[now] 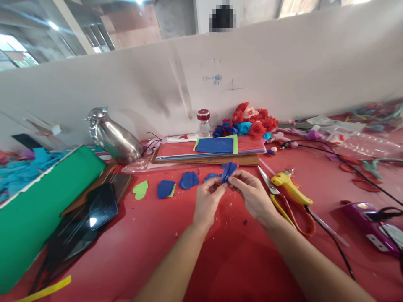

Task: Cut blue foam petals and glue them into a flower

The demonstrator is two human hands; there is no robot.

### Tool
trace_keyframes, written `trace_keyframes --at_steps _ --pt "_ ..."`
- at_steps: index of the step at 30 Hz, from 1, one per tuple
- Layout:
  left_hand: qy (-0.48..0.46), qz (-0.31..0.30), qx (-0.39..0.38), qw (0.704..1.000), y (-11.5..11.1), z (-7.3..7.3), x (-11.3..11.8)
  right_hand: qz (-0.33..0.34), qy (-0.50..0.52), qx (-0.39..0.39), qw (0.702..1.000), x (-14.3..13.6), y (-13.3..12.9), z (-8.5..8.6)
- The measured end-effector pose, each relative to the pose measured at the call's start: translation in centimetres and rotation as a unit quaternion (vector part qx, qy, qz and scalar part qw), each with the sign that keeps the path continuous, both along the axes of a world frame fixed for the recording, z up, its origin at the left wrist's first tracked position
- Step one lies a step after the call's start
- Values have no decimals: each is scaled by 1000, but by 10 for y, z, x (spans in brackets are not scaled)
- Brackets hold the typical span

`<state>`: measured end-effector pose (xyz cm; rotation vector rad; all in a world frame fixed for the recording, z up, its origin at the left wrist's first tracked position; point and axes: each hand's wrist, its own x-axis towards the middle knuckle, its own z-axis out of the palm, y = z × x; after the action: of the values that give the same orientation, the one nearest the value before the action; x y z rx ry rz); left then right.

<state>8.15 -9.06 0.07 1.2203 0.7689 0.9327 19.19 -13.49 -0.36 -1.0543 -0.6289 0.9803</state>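
Between my two hands, above the red table, is a small blue paper petal piece (228, 171). My left hand (209, 197) pinches its lower left side with thumb and fingers. From the right, my right hand (250, 193) grips the same piece near its base, the fingertips of both hands almost meeting. Left of the hands lie blue petal cutouts (189, 180), another blue stack (165, 189) with a green edge, and a light green heart-shaped cutout (140, 190). One more blue cutout (210, 177) is partly hidden behind my left hand.
Scissors (280, 201) and a yellow glue gun (291, 186) lie right of my hands. Behind are stacked paper sheets (176, 150), a jar (204, 123) and paper flowers (252, 121). A metal jug (113, 136), phone (102, 205) and green box (40, 218) stand left; a purple power strip (368, 226) lies right.
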Motion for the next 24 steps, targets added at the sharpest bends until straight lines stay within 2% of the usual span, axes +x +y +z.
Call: trace_keyframes --at_steps 7,16,24 --pt "-19 26 -12 999 0 1 1 8 -23 7 1000 -5 0 1" --pt "-92 -37 -102 990 4 -3 0 9 -92 33 995 -5 -2 0" --pt "-96 -21 -98 990 4 -4 0 -3 -103 33 994 -6 -4 2"
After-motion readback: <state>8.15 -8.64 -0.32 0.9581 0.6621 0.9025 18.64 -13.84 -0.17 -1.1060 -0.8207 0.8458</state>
